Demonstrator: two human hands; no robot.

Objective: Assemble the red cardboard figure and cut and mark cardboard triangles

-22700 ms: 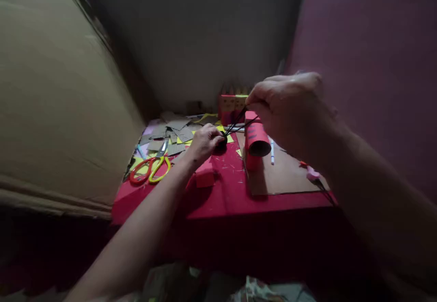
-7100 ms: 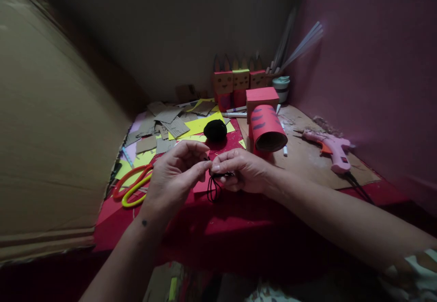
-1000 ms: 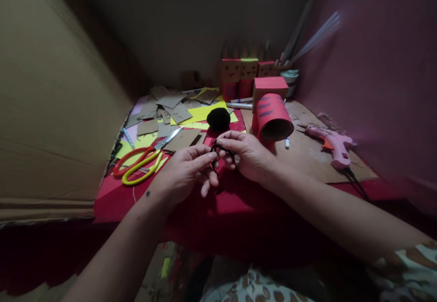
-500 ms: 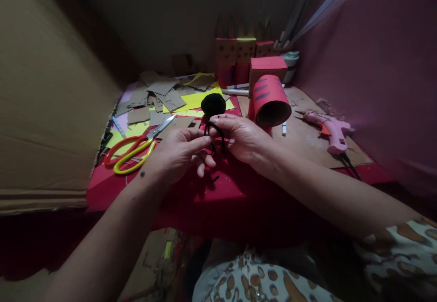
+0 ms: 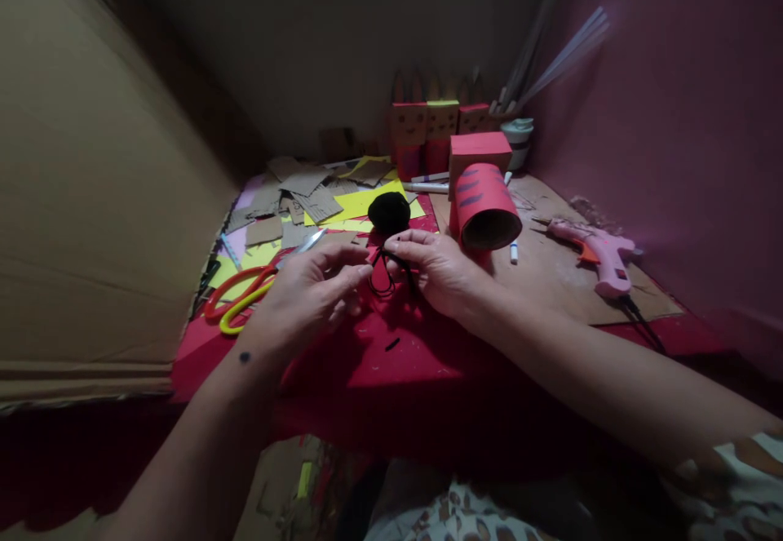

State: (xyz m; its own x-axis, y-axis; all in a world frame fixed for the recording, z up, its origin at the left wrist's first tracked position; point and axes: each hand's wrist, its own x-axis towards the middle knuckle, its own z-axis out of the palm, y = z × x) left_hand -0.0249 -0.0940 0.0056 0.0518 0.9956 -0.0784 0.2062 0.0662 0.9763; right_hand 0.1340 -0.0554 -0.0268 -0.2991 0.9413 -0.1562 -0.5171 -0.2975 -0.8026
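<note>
A round ball of black yarn (image 5: 390, 213) rests just beyond my fingertips. Loose black yarn (image 5: 380, 252) forms a loop between my two hands. My right hand (image 5: 444, 273) pinches the yarn between thumb and forefinger, with more strand hanging at its fingers. Thumb and forefinger of my left hand (image 5: 311, 286) are pinched together at the left side of the loop; the other fingers curl below. Under the hands, a short black snippet (image 5: 392, 344) lies on the red tabletop (image 5: 367, 370). Scissors (image 5: 236, 308) with red and yellow handles are partly hidden behind my left hand.
A red cardboard figure (image 5: 489, 202) with a tube body lies right of the yarn ball. A pink glue gun (image 5: 603, 251) rests on a cardboard sheet (image 5: 550, 292). Cardboard scraps (image 5: 315, 202) cover the back left. Small box-headed figures (image 5: 409, 125) stand behind. A cardboard panel (image 5: 79, 198) rises at left.
My hands have drawn slightly apart, and the yarn between them now shows as an open loop. The whole view has shifted, so the table sits a little lower in it.
</note>
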